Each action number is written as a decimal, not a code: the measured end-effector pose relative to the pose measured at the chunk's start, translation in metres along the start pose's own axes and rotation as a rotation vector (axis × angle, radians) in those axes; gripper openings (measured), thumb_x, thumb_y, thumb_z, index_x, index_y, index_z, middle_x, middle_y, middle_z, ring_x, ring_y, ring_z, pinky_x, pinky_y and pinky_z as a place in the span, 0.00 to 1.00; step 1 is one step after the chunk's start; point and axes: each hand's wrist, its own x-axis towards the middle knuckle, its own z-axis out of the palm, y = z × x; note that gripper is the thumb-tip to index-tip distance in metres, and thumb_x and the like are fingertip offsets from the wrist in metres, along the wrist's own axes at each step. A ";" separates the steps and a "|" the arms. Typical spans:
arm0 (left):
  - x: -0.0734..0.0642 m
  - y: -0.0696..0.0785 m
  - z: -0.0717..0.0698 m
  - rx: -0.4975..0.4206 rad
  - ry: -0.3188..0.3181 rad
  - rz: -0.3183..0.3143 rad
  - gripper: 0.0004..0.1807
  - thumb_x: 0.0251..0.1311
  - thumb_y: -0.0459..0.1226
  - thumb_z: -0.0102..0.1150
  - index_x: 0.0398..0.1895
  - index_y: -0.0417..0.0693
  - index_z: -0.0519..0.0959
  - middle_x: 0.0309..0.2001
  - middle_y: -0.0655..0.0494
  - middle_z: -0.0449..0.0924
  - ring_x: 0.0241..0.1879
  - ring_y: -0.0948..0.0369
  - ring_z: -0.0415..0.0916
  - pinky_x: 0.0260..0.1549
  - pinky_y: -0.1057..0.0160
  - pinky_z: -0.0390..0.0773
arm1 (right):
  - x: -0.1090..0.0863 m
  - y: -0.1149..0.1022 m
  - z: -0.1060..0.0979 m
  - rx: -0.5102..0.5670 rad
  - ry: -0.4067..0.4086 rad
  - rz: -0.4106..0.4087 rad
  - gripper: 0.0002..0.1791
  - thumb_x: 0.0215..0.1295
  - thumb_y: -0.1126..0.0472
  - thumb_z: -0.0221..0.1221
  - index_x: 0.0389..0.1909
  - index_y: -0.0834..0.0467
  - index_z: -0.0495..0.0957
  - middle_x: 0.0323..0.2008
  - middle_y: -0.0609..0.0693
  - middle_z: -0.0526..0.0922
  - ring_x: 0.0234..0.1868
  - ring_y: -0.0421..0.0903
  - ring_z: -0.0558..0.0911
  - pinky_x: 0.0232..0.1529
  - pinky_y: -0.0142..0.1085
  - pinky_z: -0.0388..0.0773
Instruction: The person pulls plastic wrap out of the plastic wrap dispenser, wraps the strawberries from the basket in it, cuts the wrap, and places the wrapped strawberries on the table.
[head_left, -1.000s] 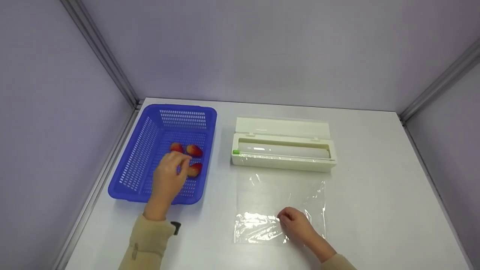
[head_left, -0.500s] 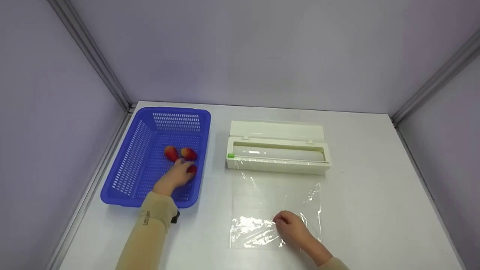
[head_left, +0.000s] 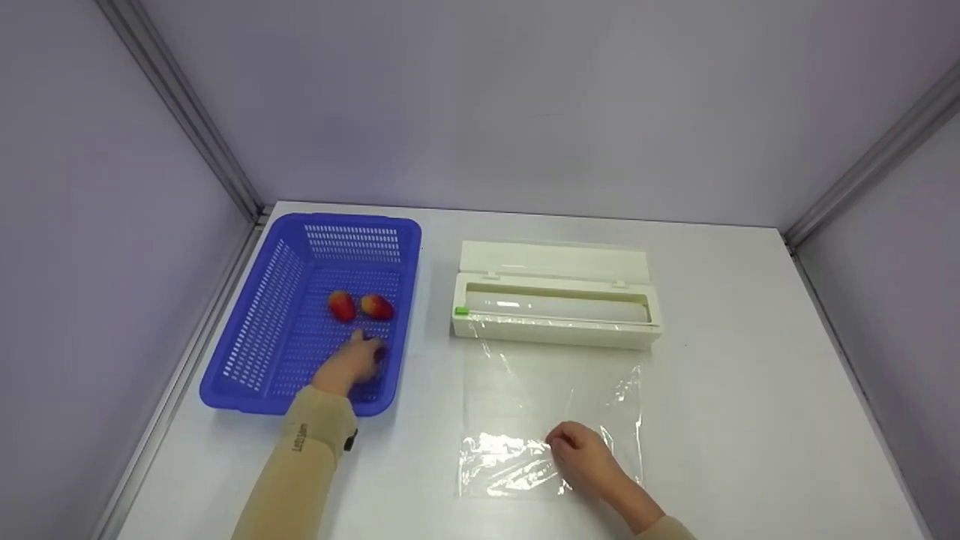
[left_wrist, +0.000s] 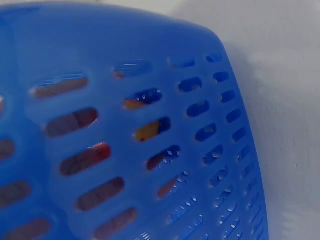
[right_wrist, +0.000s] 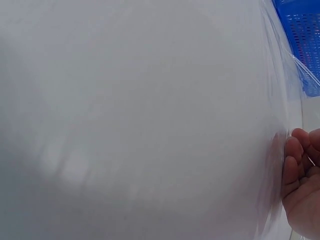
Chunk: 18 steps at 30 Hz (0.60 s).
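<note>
My left hand (head_left: pixel 352 362) is down in the blue plastic basket (head_left: pixel 214 390), blurred, its fingers round a red fruit (head_left: pixel 381 351) that is mostly covered. Two more red-and-yellow fruits, one on the left (head_left: pixel 341 306) and one on the right (head_left: pixel 377 307), lie just beyond it. In the left wrist view the slotted basket wall (left_wrist: pixel 165 45) hides most of the hand. Loosely curled, my right hand (head_left: pixel 589 457) rests on a sheet of clear cling film (head_left: pixel 517 409). The right wrist view shows its fingers (right_wrist: pixel 292 170) right against the film.
A cream cling film dispenser (head_left: pixel 555 334) stands behind the sheet, lid raised, its white roll (head_left: pixel 555 306) showing and a green slider (head_left: pixel 461 310) at the left end. The white table (head_left: pixel 750 375) is bordered by grey walls at the back and sides.
My left hand has gone down into the basket, closed round the nearest fruit and drawn it slightly towards me. The right hand stays on the film. The head view has shifted a little.
</note>
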 end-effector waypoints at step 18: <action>-0.036 0.027 -0.020 -0.191 0.590 0.158 0.26 0.49 0.29 0.57 0.53 0.36 0.64 0.49 0.37 0.68 0.48 0.45 0.68 0.53 0.47 0.72 | -0.020 0.001 0.006 -0.193 0.080 -0.218 0.07 0.56 0.71 0.56 0.28 0.56 0.79 0.30 0.43 0.74 0.32 0.33 0.71 0.35 0.29 0.72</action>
